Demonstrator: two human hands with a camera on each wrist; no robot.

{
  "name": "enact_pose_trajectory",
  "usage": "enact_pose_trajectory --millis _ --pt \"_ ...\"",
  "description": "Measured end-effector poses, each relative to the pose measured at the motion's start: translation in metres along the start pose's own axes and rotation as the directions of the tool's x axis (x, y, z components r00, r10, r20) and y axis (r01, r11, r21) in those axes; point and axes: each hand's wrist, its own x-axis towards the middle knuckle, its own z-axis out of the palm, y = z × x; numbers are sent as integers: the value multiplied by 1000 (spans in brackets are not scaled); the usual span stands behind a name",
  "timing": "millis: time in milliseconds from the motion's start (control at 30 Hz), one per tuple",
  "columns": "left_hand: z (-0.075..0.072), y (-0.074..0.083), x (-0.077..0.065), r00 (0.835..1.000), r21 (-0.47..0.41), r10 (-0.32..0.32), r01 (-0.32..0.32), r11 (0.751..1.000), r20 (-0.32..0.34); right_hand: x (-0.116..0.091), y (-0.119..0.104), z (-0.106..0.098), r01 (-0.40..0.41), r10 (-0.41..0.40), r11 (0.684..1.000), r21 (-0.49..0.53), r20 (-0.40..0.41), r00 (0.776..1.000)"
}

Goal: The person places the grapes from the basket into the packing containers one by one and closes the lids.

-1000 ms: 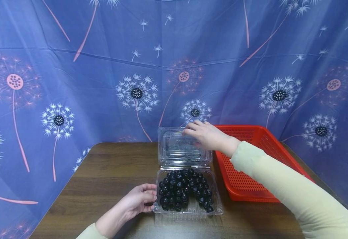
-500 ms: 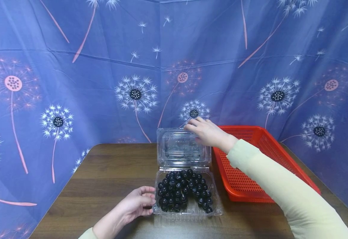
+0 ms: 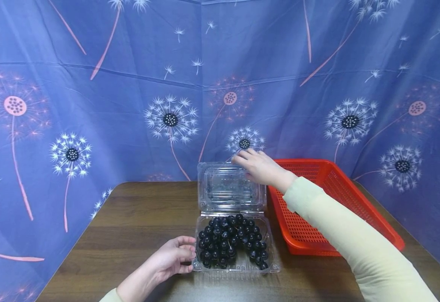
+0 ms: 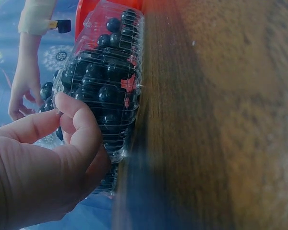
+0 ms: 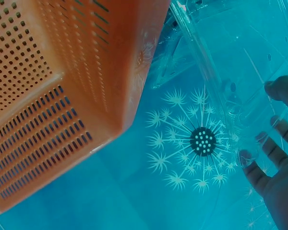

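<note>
A clear plastic clamshell box (image 3: 237, 269) sits on the table with its hinged lid (image 3: 223, 188) raised upright at the back. Dark grapes (image 3: 217, 241) fill much of the box, leaving a bare gap toward the front middle. My left hand (image 3: 171, 259) is at the box's left side; in the left wrist view its thumb and index finger pinch the rim (image 4: 60, 91). At the lid's top right my right hand (image 3: 261, 167) holds the edge. In the right wrist view the thumb (image 5: 281, 91) is on one side of the clear plastic, with fingertips at its edge.
A red perforated plastic basket (image 3: 312, 248) stands right of the box, partly hidden under my right forearm. The wooden table (image 3: 144, 209) ends at a blue cloth backdrop (image 3: 129, 105) printed with dandelions.
The head view shifts slightly. My right hand rises a little along the lid's upper edge, then stays put. My left hand and the box of grapes hold still.
</note>
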Motion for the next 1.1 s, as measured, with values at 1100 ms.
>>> enact_pose_trajectory --millis 1100 --pt "0 -3 -2 1000 -34 20 -20 999 4 -3 -8 -3 -69 69 996 61 11 998"
